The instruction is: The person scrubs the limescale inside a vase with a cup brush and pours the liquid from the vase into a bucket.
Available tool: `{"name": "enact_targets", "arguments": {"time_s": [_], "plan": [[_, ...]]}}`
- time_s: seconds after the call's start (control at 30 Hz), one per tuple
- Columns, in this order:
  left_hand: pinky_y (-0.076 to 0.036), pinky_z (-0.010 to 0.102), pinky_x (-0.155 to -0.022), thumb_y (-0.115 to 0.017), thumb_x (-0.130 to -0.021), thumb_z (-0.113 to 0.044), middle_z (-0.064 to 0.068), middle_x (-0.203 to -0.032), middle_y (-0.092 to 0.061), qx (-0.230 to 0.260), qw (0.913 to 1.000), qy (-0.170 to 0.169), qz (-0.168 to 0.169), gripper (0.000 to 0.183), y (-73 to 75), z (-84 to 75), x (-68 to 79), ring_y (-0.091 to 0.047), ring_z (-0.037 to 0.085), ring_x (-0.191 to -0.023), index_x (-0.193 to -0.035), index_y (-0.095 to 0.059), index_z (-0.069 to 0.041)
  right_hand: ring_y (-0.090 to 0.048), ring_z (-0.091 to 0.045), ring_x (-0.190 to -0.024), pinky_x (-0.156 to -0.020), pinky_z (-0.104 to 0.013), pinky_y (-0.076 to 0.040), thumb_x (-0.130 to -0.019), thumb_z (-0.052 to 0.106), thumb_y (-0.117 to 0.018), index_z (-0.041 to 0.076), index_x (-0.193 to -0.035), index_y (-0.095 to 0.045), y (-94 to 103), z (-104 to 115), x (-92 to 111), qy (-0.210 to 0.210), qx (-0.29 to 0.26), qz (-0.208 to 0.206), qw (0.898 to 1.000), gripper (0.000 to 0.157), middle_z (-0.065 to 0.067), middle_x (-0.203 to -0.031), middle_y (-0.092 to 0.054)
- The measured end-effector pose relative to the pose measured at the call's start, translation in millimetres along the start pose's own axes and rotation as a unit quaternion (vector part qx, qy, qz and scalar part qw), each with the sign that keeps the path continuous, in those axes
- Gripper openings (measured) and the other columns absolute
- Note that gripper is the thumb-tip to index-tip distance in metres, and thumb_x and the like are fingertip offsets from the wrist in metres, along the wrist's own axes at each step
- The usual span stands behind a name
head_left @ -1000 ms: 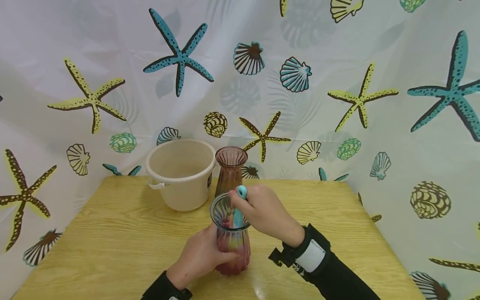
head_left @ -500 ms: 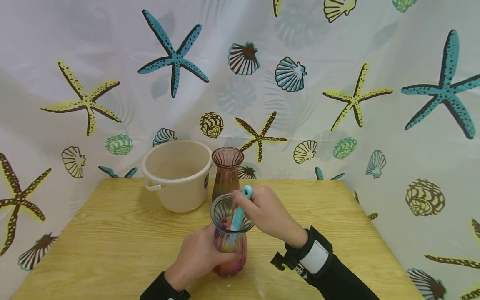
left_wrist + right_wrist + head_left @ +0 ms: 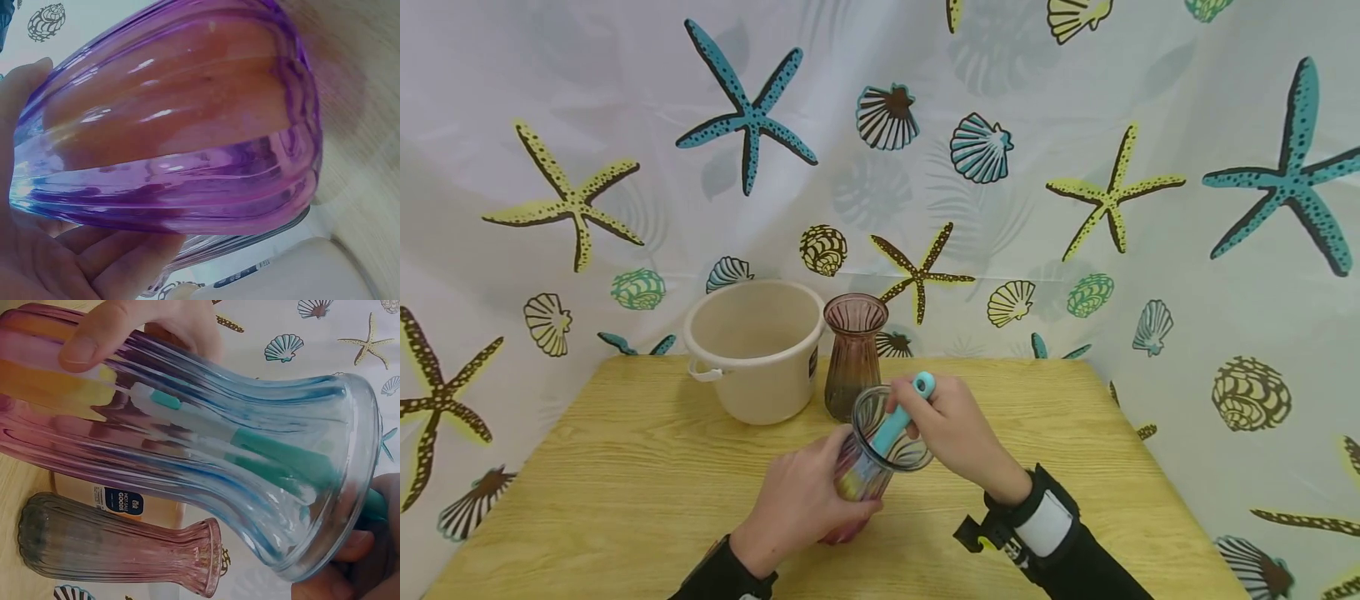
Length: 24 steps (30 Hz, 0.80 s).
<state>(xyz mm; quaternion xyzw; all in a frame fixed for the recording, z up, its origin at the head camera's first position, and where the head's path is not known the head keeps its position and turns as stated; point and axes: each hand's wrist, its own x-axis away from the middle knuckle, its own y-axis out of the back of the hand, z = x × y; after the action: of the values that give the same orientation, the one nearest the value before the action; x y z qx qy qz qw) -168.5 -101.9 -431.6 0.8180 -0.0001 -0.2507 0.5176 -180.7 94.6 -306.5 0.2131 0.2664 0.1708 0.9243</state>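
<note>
My left hand [image 3: 797, 496] grips the body of a ribbed glass vase [image 3: 206, 487], purple-pink at its base and clear blue toward the mouth. The vase is tilted, its mouth leaning up and to the right in the head view. Between thumb and fingers at the rim, my right hand [image 3: 951, 429] holds the teal handle of a sponge bottle brush [image 3: 891, 429]. Its white shaft runs down inside the glass to a yellow sponge head [image 3: 56, 390], seen through the wall in the right wrist view. The left wrist view shows the purple base [image 3: 231, 181] up close.
Behind the hands stands a second ribbed vase [image 3: 853, 358], pink above and grey below, upright on the wooden table [image 3: 647, 492]. Left of it is a cream bucket [image 3: 767, 387] with a side handle. A curtain [image 3: 880, 200] printed with starfish and shells surrounds the table.
The vase has tipped from near upright to a rightward lean, its mouth moving right. My right hand and the brush handle have moved right with it, the handle slanting more.
</note>
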Motion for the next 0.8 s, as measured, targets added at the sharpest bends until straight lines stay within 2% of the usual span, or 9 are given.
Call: {"name": "enact_targets", "arguments": {"time_s": [0.27,0.43,0.53,0.8], "plan": [[-0.045,0.029,-0.049,-0.058,-0.063,-0.082,-0.005,-0.090,-0.064,0.000,1.0000,-0.005,0.005,0.089,-4.9,0.9,-0.3,-0.054,0.008,-0.065,-0.128,-0.047,-0.021,-0.034,-0.011,-0.045,-0.041,-0.020,-0.024,-0.102,0.010,-0.041,-0.001,-0.077,-0.064,3.4,-8,6,-0.009,-0.016,-0.019,1.000,0.036,-0.017,-0.057,-0.053],[-0.046,0.030,-0.047,-0.061,-0.064,-0.078,-0.005,-0.088,-0.064,-0.007,0.9997,-0.022,-0.010,0.086,-8.7,1.0,-1.2,-0.055,0.008,-0.062,-0.126,-0.047,-0.020,-0.042,-0.020,-0.047,-0.041,-0.020,-0.027,-0.103,0.010,-0.042,0.000,-0.077,-0.065,6.7,-11,8,-0.001,-0.016,-0.027,1.000,0.036,-0.016,-0.058,-0.054],[-0.047,0.029,-0.048,-0.060,-0.063,-0.079,-0.005,-0.089,-0.064,-0.014,0.9996,-0.019,-0.015,0.088,-9.8,2.1,-1.4,-0.055,0.008,-0.062,-0.126,-0.048,-0.018,-0.046,-0.025,-0.050,-0.042,-0.021,-0.029,-0.102,0.006,-0.042,-0.001,-0.077,-0.065,10.4,-13,10,0.010,-0.020,-0.038,0.999,0.035,-0.016,-0.060,-0.055],[-0.047,0.029,-0.050,-0.053,-0.062,-0.085,-0.004,-0.088,-0.065,-0.014,0.9998,-0.012,-0.010,0.094,-10.9,5.5,-1.8,-0.055,0.008,-0.062,-0.125,-0.049,-0.016,-0.050,-0.023,-0.050,-0.045,-0.024,-0.039,-0.101,0.003,-0.040,-0.004,-0.076,-0.065,26.5,-18,11,0.025,-0.023,-0.093,0.995,0.036,-0.017,-0.059,-0.056]]}}
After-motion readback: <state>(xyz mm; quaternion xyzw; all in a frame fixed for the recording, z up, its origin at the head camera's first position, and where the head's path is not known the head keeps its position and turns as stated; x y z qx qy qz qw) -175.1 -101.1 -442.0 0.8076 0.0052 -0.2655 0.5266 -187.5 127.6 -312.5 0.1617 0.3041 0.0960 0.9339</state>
